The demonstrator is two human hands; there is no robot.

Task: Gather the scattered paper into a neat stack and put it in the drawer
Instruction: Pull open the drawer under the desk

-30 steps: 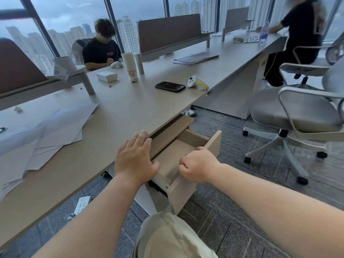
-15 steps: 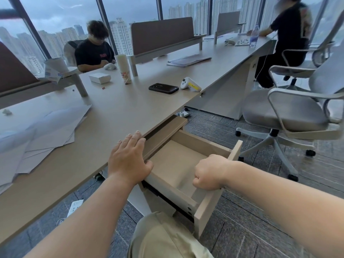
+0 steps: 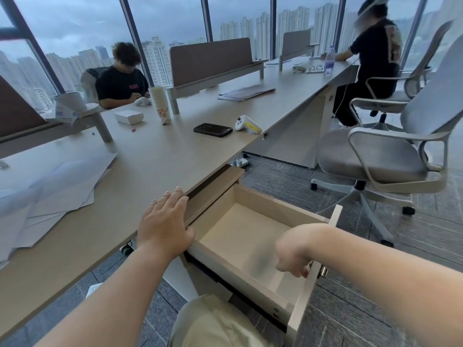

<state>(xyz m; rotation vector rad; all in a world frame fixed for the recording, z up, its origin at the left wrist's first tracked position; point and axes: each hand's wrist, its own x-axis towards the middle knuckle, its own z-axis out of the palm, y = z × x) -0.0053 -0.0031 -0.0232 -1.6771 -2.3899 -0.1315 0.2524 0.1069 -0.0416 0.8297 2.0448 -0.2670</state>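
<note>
White sheets of paper point(image 3: 57, 186) lie fanned out and overlapping on the left part of the desk point(image 3: 155, 161). The wooden drawer point(image 3: 265, 211) under the desk edge stands pulled far out, and nothing lies inside it. My left hand point(image 3: 164, 225) rests flat on the desk edge, fingers straight, just left of the drawer. My right hand point(image 3: 293, 254) is curled over the top of the drawer's front panel and grips it near the lock.
A black phone point(image 3: 213, 130), a white controller point(image 3: 246, 123), a stack of cups point(image 3: 160, 103) and a small white box point(image 3: 129, 117) sit farther back on the desk. A grey office chair point(image 3: 380, 156) stands right of the drawer. Two people sit at the far side.
My right hand has pulled the drawer out toward me, from slightly open to nearly fully extended. My left hand has stayed flat on the desk edge.
</note>
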